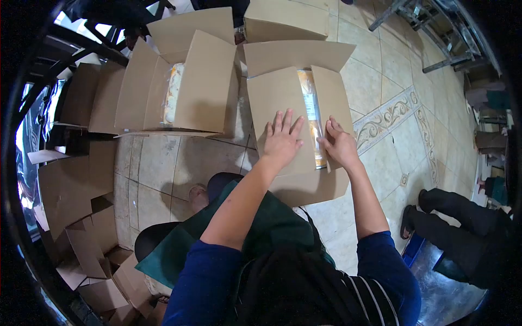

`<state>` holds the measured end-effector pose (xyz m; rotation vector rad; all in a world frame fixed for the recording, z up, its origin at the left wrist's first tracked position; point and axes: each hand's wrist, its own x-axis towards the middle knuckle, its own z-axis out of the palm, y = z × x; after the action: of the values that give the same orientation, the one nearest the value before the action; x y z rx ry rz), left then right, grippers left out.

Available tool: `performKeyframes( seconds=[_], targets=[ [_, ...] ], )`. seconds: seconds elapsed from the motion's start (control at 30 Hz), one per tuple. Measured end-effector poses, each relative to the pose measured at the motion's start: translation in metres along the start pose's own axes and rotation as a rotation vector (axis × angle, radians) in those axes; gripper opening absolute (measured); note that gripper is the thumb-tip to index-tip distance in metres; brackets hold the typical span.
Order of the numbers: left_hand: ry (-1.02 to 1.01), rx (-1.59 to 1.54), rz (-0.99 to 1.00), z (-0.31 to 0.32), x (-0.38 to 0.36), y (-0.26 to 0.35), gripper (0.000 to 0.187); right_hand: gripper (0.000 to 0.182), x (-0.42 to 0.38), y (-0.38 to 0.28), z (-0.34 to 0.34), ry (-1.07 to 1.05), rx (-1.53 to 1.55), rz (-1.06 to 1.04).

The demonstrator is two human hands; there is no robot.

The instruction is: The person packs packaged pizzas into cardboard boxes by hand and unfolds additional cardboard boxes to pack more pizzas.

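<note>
A cardboard box point(277, 95) stands on the floor in front of me, its two side flaps folded inward and its far and near flaps spread out. Between the side flaps shows a strip of shiny orange and white packages point(311, 103). My left hand point(283, 142) lies flat on the left flap with its fingers spread. On the right flap rests my right hand point(340, 144), fingers apart, its thumb reaching over the gap by the packages. Neither hand holds anything.
Left of it, an open cardboard box point(209, 81) has a wrapped package point(173, 95) inside. Another box point(285, 22) stands behind. Several opened cartons point(65, 190) line the left side. At right, a person's dark-trousered legs point(457, 212) and a metal stool frame point(429, 32) show.
</note>
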<state>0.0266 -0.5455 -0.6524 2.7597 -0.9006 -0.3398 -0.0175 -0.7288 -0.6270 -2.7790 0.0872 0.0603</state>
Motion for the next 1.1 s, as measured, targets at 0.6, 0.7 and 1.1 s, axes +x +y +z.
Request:
performKeyframes(
  seconds=[0.6, 0.7, 1.1],
  targets=[
    [-0.432, -0.196, -0.369, -0.156, -0.169, -0.139, 0.076, 0.059, 0.030, 0.024, -0.058, 0.249, -0.506, 0.352],
    [-0.300, -0.348, -0.537, -0.163, -0.229, -0.189, 0.077, 0.048, 0.054, -0.075, -0.043, 0.364, -0.153, -0.054],
    [0.315, 0.468, -1.450, -0.275, -0.416, -0.380, 0.088, 0.025, 0.041, -0.324, -0.036, 0.106, 0.486, -0.776]
  ],
)
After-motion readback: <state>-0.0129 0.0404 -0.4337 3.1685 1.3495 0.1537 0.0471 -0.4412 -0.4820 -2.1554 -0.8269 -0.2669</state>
